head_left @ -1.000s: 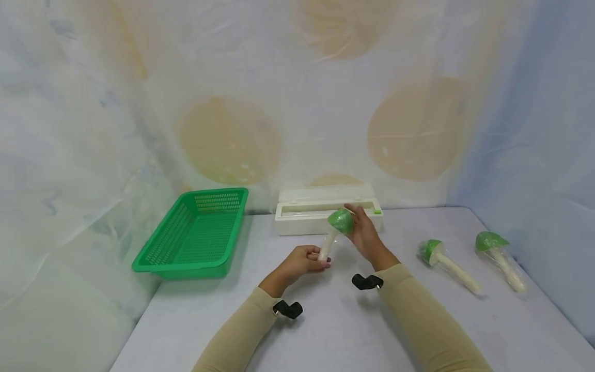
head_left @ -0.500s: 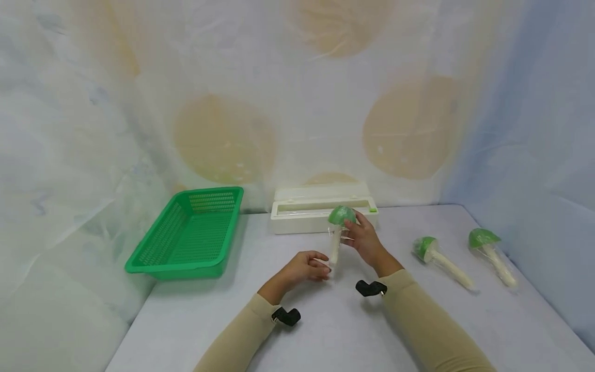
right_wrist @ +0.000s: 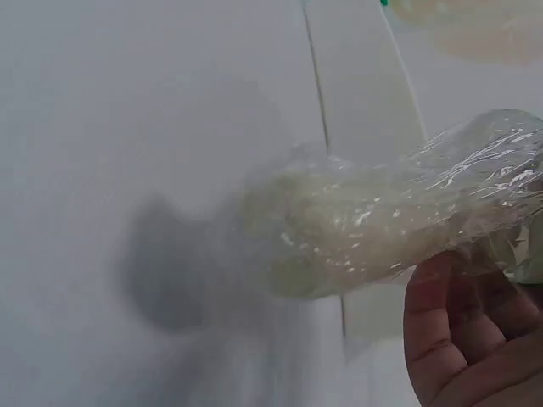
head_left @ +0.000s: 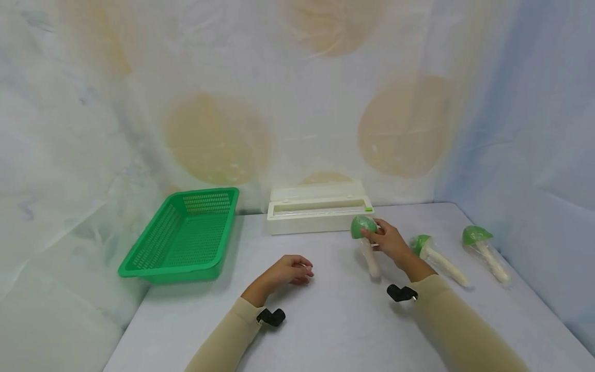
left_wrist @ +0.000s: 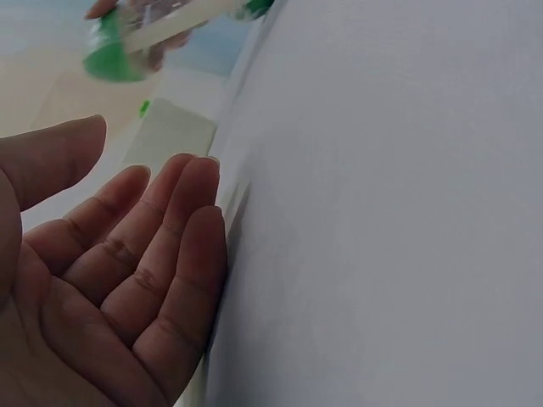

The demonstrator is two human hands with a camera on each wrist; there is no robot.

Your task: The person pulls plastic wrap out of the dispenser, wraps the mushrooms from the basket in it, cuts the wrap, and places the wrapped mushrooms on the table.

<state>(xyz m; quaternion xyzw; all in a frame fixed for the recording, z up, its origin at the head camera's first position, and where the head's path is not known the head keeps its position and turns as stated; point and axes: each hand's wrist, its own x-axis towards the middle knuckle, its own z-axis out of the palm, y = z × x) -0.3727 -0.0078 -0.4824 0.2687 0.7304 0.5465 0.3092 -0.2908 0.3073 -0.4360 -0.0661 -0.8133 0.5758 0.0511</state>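
My right hand [head_left: 392,243] holds a mushroom-shaped piece [head_left: 362,224] with a green domed cap and a pale stem, wrapped in clear plastic film. Fingers and thumb grip it at the cap, and the stem points down toward the table. In the right wrist view the shiny film [right_wrist: 339,229] bunches round the stem, the fingers lying beneath. My left hand [head_left: 285,269] is apart from it, over the table at centre left, palm turned up and fingers slightly bent, with nothing in it. Two similar wrapped mushrooms lie at the right: one [head_left: 443,263] near my right wrist, another [head_left: 488,256] farther out.
A green plastic basket [head_left: 216,269] with slotted walls stands at the left. At the back middle is a long white film dispenser box [head_left: 307,225], its lid raised. Plastic sheeting hangs behind and on both sides of the white table [head_left: 334,330].
Both hands held the mushroom between them a second ago; the left has let go and drawn back left. My right hand has carried it to the right, toward the other two.
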